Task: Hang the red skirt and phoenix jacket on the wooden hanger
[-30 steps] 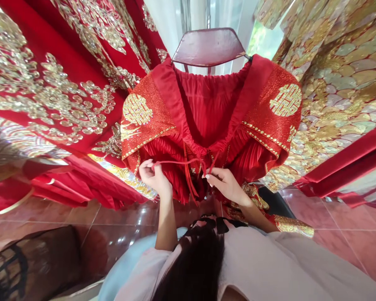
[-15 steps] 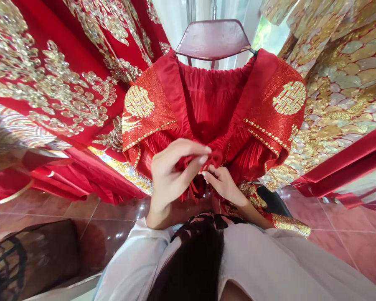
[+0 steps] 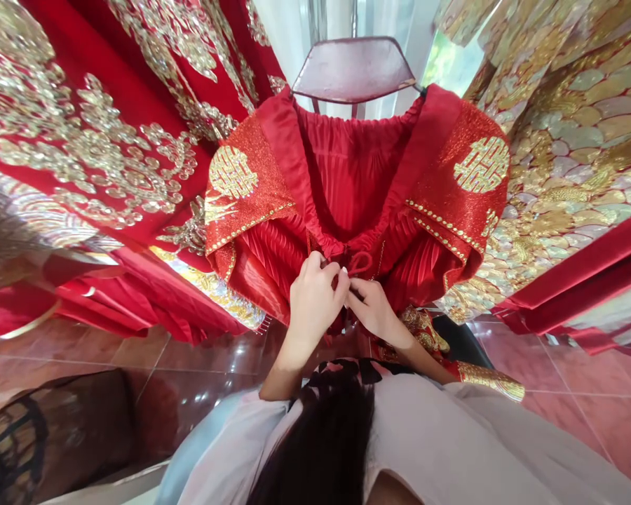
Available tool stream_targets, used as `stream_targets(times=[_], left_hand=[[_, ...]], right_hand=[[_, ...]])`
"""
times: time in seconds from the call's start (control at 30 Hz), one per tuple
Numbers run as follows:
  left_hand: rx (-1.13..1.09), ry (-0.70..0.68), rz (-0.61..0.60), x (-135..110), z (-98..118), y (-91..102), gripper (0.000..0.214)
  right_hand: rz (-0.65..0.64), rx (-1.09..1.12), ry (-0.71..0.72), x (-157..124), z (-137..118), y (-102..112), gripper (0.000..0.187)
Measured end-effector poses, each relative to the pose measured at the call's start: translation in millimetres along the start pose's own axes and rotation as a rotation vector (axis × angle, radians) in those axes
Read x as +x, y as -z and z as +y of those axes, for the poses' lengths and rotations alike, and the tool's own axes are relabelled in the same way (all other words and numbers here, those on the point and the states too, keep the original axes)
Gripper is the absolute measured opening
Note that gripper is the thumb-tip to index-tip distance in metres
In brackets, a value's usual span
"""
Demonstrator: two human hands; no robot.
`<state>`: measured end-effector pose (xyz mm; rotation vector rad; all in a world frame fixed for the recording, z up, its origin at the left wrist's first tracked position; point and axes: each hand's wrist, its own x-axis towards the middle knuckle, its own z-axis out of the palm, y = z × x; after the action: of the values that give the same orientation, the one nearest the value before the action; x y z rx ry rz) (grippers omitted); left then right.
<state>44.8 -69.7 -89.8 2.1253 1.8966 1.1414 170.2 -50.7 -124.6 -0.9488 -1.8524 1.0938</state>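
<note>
Red cloth with clear beading: a hanging beaded gown [image 3: 110, 126] fills the upper left of the frame. Gold scale-patterned garment [image 3: 578, 147] occupies the upper right. Centre: red glitter-and-satin garment [image 3: 347, 175], front facing the person, gathered neckline, pleats below. Dark brown bag-like object [image 3: 78, 428] at lower left. Hanger [image 3: 355, 70], stiff, at top centre, carries the garment by its shoulders.

Left hand [image 3: 315, 298], just below frame centre: fingers curled together, pinched on the cord. Right hand [image 3: 374, 306], touching it on the right: thumb and fingers likewise closed on the cord. Which strand each grips is hidden.

Red cord [image 3: 369, 264], one loop showing just above the fingertips, at the base of the neckline. Judged light, limp, possibly slippery; best held close to the crossing. Garment judged soft; beaded trim probably snags, so handle by plain satin.
</note>
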Motion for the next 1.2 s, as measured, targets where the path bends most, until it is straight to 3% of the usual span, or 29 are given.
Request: stream_targets(times=[0.23,0.33,0.4,0.5,0.6,0.77,0.83,0.9,0.97,1.0,1.1,1.2], left_hand=[[-0.818,0.057,0.24,-1,-13,-47.9,0.019],[-1.144,0.185,0.215,-5,-8,-62.1,0.034],[-1.228,0.239,0.171,-7,-5,-64.1,0.043],[-1.149,0.223,0.151,-11,-10,-57.8,0.039],[-0.934,0.264,0.199,-18,-35,-43.4,0.029],[-0.697,0.445,0.673,-25,-98,-10.4,0.023],[-0.496,0.447,0.766,-22,-106,-2.6,0.017],[-0.206,0.331,0.782,-18,-95,-3.5,0.017],[-0.044,0.163,0.709,-13,-68,-14.5,0.022],[-0.068,0.096,0.621,-11,-53,-23.0,0.024],[-0.466,0.035,0.206,-6,-18,-49.2,0.029],[-0.852,0.101,-0.152,3,-11,-55.1,0.045]], right_hand=[[0.03,0.042,-0.007,-7,0,6,0.025],[0.013,0.083,-0.051,-8,-2,12,0.025],[-0.016,0.121,-0.071,-8,-3,17,0.027],[-0.045,0.144,-0.084,-5,-3,26,0.032],[-0.022,0.104,-0.084,-2,-1,35,0.035],[-0.087,0.007,-0.042,3,0,44,0.033],[-0.093,-0.036,-0.029,4,0,43,0.031],[-0.086,-0.063,-0.016,6,0,40,0.031],[-0.091,-0.061,0.001,7,0,38,0.031],[-0.095,-0.056,0.011,8,0,37,0.03],[-0.114,-0.053,0.035,11,0,38,0.027],[-0.11,-0.1,0.047,15,-1,45,0.027]])
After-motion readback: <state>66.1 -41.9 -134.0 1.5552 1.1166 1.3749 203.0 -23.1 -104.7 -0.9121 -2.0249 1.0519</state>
